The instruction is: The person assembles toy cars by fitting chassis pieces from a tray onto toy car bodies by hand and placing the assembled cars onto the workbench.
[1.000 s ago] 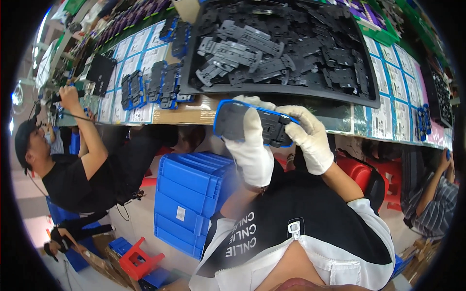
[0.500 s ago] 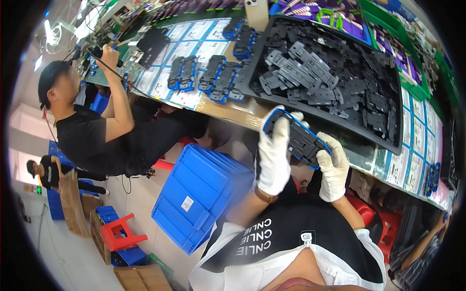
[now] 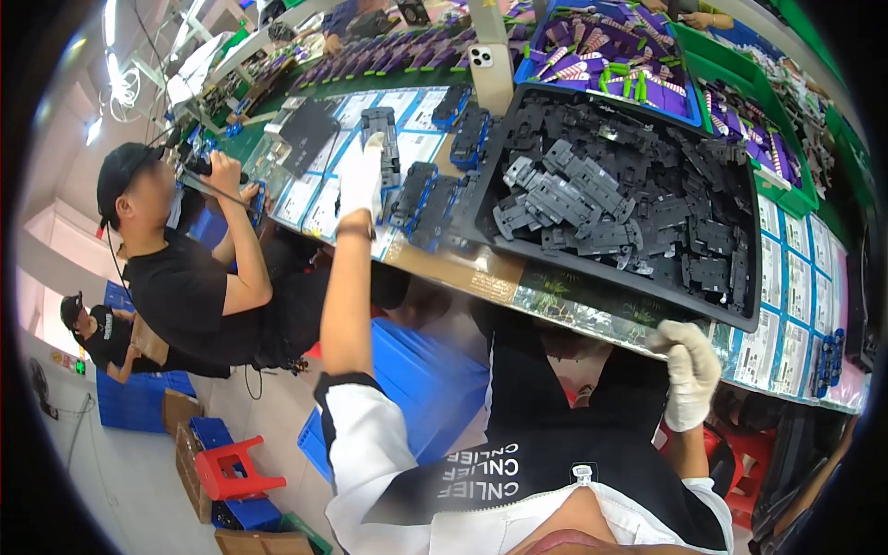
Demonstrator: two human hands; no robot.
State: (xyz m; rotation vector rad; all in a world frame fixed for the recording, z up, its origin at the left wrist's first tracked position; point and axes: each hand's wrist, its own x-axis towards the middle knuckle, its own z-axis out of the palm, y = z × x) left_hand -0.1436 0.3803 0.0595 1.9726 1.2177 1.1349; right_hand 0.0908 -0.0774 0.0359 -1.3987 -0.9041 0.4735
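Note:
My left hand [image 3: 359,182], in a white glove, reaches out over the printed sheets at the left of the table. Its thumb lies on a dark toy car part [image 3: 381,125], and the hand closes along the part's side; some fingers are hidden. Beside it several black car bases with blue edges [image 3: 435,208] sit in a cluster. My right hand [image 3: 691,375], gloved too, hangs in front of the table edge, loosely curled with nothing in it. A large black tray [image 3: 615,262] heaped with black car bases stands between my hands.
A phone [image 3: 490,79] stands upright behind the tray. Blue [image 3: 696,116] and green [image 3: 803,199] bins of purple parts are at the back. More blue parts [image 3: 828,361] lie at far right. A blue crate [image 3: 407,370] is below the table; a person [image 3: 203,250] holds a camera at left.
The car base with blue edges has left the space before my chest. My left hand has moved far left over the table; my right hand has let go and moved slightly right and down.

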